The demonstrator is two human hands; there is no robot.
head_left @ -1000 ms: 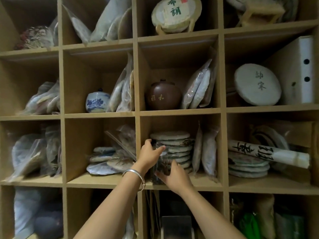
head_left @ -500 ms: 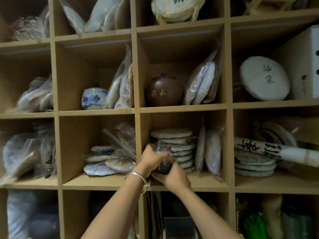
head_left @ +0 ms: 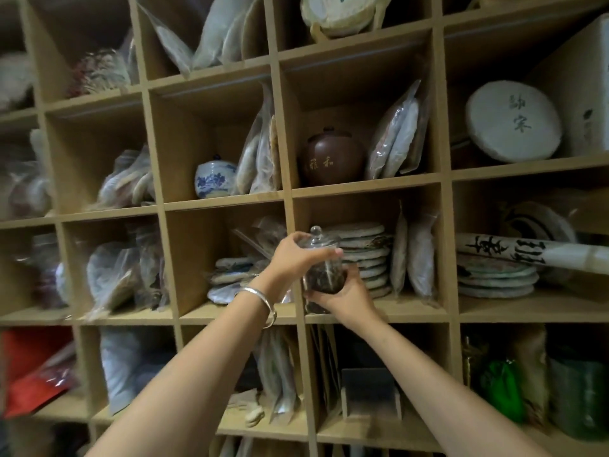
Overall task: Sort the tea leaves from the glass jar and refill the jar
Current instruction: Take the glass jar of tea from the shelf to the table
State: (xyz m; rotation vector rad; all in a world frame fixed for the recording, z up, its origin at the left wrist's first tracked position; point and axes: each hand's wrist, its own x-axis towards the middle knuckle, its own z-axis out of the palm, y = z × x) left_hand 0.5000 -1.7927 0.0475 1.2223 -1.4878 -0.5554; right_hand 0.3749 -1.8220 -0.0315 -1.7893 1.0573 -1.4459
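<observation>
Both hands (head_left: 296, 258) hold the glass jar (head_left: 324, 263) upright, knobbed lid topmost.

I see a clear, glossy glass jar (head_left: 324, 265) holding dark, crinkled tea leaves (head_left: 324, 280). At its 8 o'clock, a polished silver-coloured metal bangle (head_left: 263, 300) shines. The shelf (head_left: 389, 188) is matt, pale wood. At the jar's 12 o'clock sits a brown pot (head_left: 333, 158), smooth with a dull sheen; at 11 o'clock, a glazed blue-and-white ceramic jar (head_left: 214, 178). The paper-wrapped cakes (head_left: 365, 255) at 3 o'clock look matt.
</observation>
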